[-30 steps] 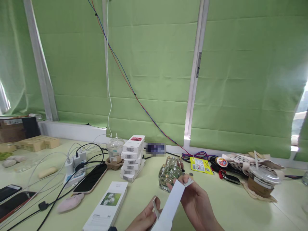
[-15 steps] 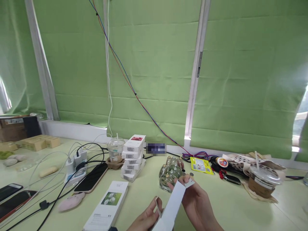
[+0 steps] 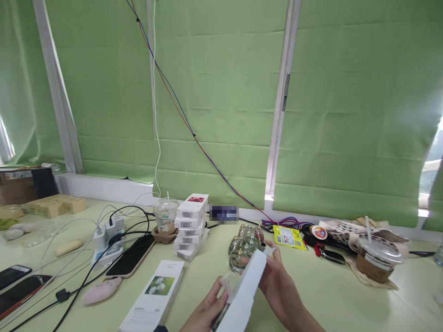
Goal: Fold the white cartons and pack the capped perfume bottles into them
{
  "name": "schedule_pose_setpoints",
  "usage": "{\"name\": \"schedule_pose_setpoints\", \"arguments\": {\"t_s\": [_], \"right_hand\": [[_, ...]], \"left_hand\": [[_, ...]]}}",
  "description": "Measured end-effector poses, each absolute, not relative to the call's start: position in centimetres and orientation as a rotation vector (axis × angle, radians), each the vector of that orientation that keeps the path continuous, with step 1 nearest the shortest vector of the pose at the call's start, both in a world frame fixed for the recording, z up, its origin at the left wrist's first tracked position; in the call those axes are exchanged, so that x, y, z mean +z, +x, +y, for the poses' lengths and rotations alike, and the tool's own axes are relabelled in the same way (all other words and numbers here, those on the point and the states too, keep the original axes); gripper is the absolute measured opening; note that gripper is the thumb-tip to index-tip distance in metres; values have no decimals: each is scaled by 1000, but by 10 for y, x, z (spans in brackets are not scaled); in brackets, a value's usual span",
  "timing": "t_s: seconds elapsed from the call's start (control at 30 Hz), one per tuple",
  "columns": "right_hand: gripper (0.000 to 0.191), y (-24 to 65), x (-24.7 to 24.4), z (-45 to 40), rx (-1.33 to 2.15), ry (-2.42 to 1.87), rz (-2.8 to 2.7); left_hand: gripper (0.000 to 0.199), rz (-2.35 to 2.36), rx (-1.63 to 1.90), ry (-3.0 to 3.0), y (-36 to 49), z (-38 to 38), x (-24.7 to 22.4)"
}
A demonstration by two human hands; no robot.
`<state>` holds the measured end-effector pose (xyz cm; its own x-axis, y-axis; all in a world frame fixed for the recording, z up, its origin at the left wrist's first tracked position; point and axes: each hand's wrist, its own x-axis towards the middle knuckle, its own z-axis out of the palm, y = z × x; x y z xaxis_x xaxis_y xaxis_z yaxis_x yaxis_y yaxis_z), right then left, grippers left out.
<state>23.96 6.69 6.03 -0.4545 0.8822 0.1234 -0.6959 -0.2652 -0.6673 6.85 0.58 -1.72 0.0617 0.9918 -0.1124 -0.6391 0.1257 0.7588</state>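
Between my two hands, low in the view, is a white cardboard box (image 3: 244, 293), tilted with its flaps out. My left hand (image 3: 208, 305) grips its lower left side, the thumb near a small flap. At the upper right end, my right hand (image 3: 281, 283) has its fingers closed round the edge by another flap. What lies inside cannot be seen. Just behind the box stands a cluster of small glass bottles (image 3: 238, 260) with gold-coloured tops. A flat white box with a flower picture (image 3: 152, 295) lies left of my left hand.
White boxes (image 3: 188, 230) are stacked behind, beside a clear plastic cup (image 3: 166, 214). Phones (image 3: 129, 258), chargers (image 3: 109, 233) and loose cables cover the left. On the right are a yellow packet (image 3: 290, 237), a key fob (image 3: 332, 256) and an iced drink cup (image 3: 377, 260).
The white box has turned in my hands, so a broader side now shows. My right hand has shifted slightly along its upper end, and my left hand has moved a little left.
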Motion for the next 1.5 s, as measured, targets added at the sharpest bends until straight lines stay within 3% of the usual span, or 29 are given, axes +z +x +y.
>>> {"name": "schedule_pose_setpoints", "arguments": {"t_s": [0.1,0.17,0.33,0.6,0.8,1.2,1.5], "right_hand": [[81,238,63,64,1796,-439,-913],[84,237,64,63,1786,-483,-937],[75,237,63,64,1808,-485,-969],[65,232,49,61,1878,-410,-1010],[38,224,36,68,1918,-330,-1029],[32,232,41,67,1698,-388,-1527],[48,224,33,65,1699,-318,-1577]], "left_hand": [[52,741,1378,599,72,0,-2],[50,735,1384,565,75,-4,6],[63,816,1429,476,79,-9,18],[64,884,1405,516,82,-15,34],[76,927,1457,520,78,-15,30],[45,882,1485,602,79,-15,38],[37,838,1554,689,77,-12,35]]}}
